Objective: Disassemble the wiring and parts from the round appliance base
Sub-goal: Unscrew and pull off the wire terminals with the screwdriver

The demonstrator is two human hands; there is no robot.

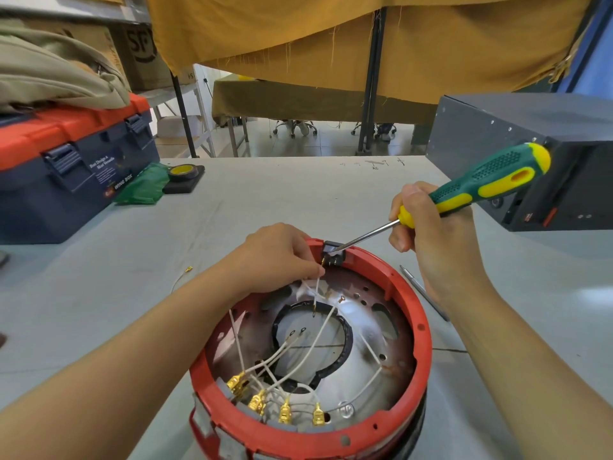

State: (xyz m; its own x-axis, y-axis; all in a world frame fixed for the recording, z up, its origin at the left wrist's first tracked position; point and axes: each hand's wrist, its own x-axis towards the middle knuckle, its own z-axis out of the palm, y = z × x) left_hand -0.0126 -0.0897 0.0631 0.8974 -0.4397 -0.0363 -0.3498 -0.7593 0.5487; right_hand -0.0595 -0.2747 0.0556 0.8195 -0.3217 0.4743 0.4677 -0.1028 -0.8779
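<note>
Centrally, appliance base [409,303]: a round red-rimmed shell lying open side up on the table [272,200], near the front edge of the view, its metal interior exposed.
Black block [333,252]: a small dark part set in the far rim of the base, between the two hands.
Left hand [280,257]: fingers curled over the far rim, pinching a white wire [317,285] just beside the black block.
Right hand [428,227]: clenched around a screwdriver [474,187] with a green and yellow handle; the shaft slants down to the left and its tip meets the black block.
Wires: several white leads cross the interior; four brass connectors [285,411] sit in a row along the near inner wall, and two loose ring ends lie near the middle opening.
Loose lead [180,277]: a thin wire with a brass end, lying on the table to the left of the base.
Thin metal tool [423,290]: lying on the table right of the base, partly under the right forearm.
Toolbox [73,167]: blue with an orange lid, far left, folded cloth on top.
Tape roll [182,171]: yellow, beside the toolbox.
Grey metal case [497,127]: far right, behind the screwdriver handle.
</note>
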